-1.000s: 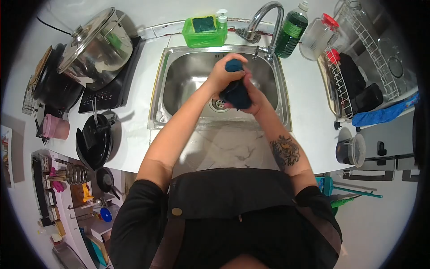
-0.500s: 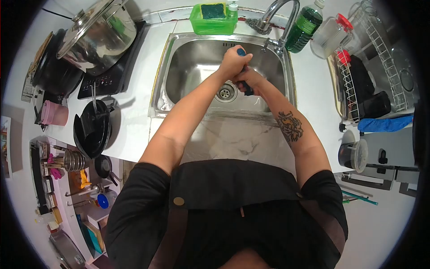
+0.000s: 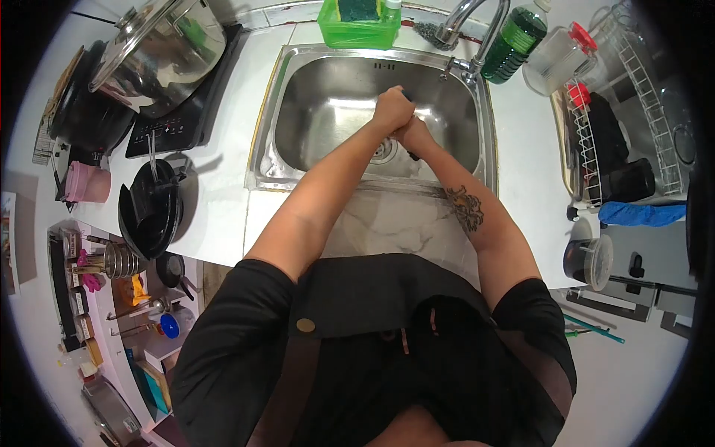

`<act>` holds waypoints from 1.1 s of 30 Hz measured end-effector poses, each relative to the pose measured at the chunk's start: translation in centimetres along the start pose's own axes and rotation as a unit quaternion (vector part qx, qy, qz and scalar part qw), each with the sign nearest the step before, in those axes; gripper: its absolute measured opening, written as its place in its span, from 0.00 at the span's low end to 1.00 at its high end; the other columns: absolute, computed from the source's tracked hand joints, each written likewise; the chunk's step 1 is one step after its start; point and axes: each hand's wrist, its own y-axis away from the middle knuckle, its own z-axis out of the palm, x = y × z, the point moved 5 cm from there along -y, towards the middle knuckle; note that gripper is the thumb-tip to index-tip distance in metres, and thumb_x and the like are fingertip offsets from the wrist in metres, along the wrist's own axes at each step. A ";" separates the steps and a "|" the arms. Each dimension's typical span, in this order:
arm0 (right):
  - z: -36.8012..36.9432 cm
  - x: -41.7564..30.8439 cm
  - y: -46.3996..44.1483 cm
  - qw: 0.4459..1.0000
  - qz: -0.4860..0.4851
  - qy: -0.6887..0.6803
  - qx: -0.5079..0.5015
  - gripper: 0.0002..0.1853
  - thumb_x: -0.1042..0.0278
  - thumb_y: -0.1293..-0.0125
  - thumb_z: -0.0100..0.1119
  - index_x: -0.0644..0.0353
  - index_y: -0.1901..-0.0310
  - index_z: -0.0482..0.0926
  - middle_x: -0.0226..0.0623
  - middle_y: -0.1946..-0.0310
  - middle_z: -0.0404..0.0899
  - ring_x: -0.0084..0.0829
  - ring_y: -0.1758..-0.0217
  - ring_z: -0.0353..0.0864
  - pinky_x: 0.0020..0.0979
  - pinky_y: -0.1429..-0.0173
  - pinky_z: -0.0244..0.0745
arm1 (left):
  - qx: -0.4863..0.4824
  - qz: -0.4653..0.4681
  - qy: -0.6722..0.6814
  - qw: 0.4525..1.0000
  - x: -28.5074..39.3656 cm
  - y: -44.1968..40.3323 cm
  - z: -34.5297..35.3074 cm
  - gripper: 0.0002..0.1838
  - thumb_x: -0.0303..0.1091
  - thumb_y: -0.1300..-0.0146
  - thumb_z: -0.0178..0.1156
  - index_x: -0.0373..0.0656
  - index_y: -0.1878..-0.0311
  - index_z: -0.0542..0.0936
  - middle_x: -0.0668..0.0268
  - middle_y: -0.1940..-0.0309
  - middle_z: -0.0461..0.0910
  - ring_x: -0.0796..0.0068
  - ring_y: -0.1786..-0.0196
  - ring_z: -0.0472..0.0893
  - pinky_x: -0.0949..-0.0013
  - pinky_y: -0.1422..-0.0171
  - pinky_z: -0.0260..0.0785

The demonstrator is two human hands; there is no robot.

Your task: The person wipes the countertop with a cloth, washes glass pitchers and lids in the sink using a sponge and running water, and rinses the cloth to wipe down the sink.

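Across the white counter (image 3: 220, 197), a steel sink (image 3: 305, 97) is framed, with a wire rack (image 3: 588, 153) set off to the right. On the left, a big steel pot (image 3: 179, 71) is seated on the black cooktop (image 3: 167, 132), and black pans (image 3: 153, 216) are stacked nearer the front. A green bottle (image 3: 514, 41) is parked beside the faucet (image 3: 495, 30), and a green tub (image 3: 356, 33) is placed behind the sink. Down over the basin, the action: a dark cloth (image 3: 414, 156) is clamped in both closed fists, left hand (image 3: 393, 109) farther out, right hand (image 3: 415, 136) nearer the body, the two pressed together. Most of it is covered by the fingers; only dark ends are shown. It looks to be caught mid-squeeze, though how much water is left in it cannot be told. Just beneath, the drain (image 3: 383, 153) is partly hidden.
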 end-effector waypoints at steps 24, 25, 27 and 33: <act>2.9 -32.4 15.5 0.763 -0.582 -0.213 -0.185 0.20 0.50 0.40 0.52 0.57 0.55 0.75 0.36 0.54 0.74 0.38 0.47 0.70 0.43 0.41 0.60 | 0.318 -0.141 0.195 0.917 -8.7 38.5 -36.3 0.15 0.36 0.34 0.48 0.35 0.51 0.71 0.63 0.62 0.74 0.75 0.59 0.74 0.71 0.49 0.66; 7.1 -32.1 17.1 0.751 -0.641 -0.062 -0.145 0.21 0.48 0.39 0.47 0.52 0.51 0.75 0.34 0.46 0.69 0.33 0.37 0.60 0.50 0.34 0.46 | 0.321 -0.140 0.196 0.916 -10.1 40.1 -36.2 0.15 0.36 0.34 0.48 0.35 0.51 0.71 0.63 0.62 0.74 0.75 0.59 0.74 0.71 0.49 0.66; 9.5 -33.3 17.9 0.717 -0.678 0.038 -0.158 0.23 0.46 0.38 0.44 0.49 0.46 0.72 0.29 0.37 0.58 0.29 0.33 0.52 0.55 0.33 0.39 | 0.374 -0.176 0.199 0.888 -12.8 43.2 -36.0 0.14 0.38 0.34 0.49 0.36 0.55 0.72 0.64 0.66 0.74 0.75 0.61 0.74 0.71 0.52 0.68; 10.7 -35.2 14.1 0.770 -0.624 0.062 -0.121 0.25 0.50 0.35 0.40 0.47 0.38 0.60 0.29 0.34 0.53 0.30 0.32 0.51 0.54 0.33 0.38 | 0.375 -0.263 0.217 0.862 -20.7 48.1 -31.8 0.14 0.40 0.35 0.51 0.37 0.59 0.71 0.68 0.71 0.72 0.77 0.67 0.72 0.71 0.55 0.68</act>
